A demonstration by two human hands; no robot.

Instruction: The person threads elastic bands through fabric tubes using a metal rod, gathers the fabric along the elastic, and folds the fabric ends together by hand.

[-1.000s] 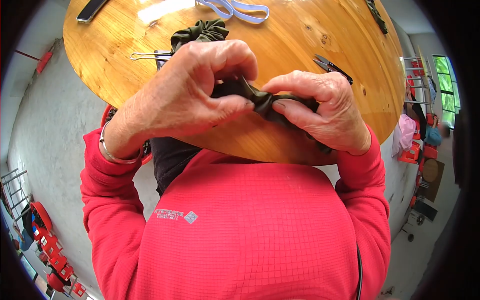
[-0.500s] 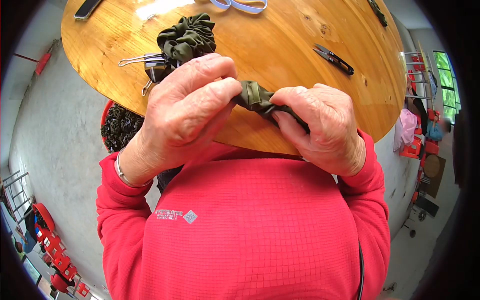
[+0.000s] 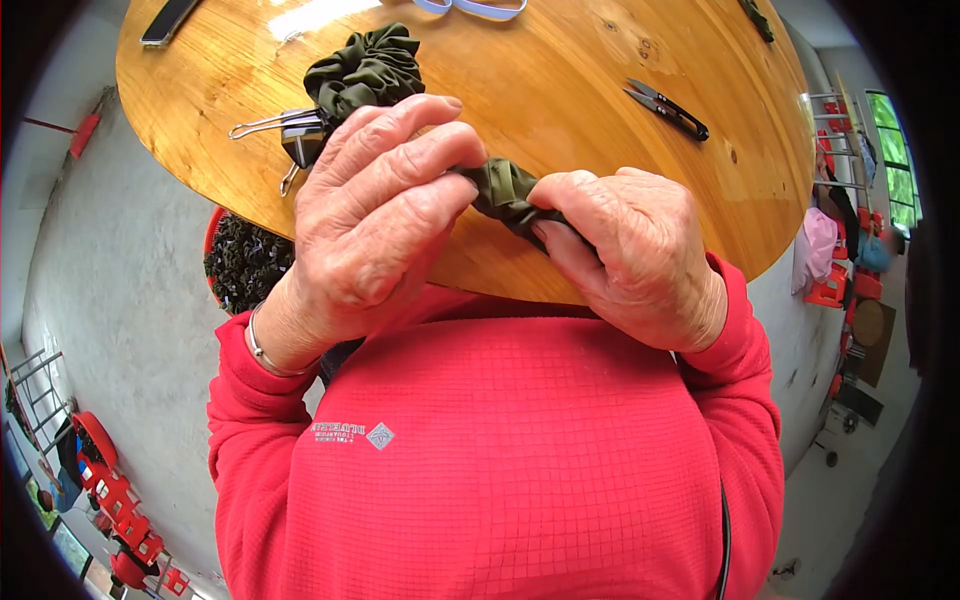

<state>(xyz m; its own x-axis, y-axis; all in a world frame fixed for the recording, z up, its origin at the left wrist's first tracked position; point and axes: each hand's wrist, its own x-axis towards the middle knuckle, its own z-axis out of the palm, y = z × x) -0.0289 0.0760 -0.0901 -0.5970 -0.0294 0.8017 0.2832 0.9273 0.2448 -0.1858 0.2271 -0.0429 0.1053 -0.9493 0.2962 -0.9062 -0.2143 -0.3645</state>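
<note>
A dark green satiny strip of gathered fabric (image 3: 505, 188) stretches between my two hands above the table edge. My left hand (image 3: 375, 205) is closed on its left end, the fingers bent and the thumb mostly hidden. At the other end, my right hand (image 3: 635, 250) pinches the strip between thumb and curled forefinger. Just beyond my left hand lies a bunched green fabric heap (image 3: 365, 72), beside a black binder clip (image 3: 302, 137) at the table's edge. Whether heap and strip are one piece is hidden behind my left hand.
On the round wooden table (image 3: 540, 90) lie black thread snips (image 3: 668, 108), a pale blue band (image 3: 490, 12), a dark flat object (image 3: 170, 22) and a dark green piece (image 3: 757, 20). Below the left edge stands a red basket (image 3: 212, 240) full of dark bunched fabric pieces (image 3: 245, 265).
My left hand's fingers have spread a little and shifted on the strip. The fabric between the hands is more bunched, and my right hand has moved slightly left.
</note>
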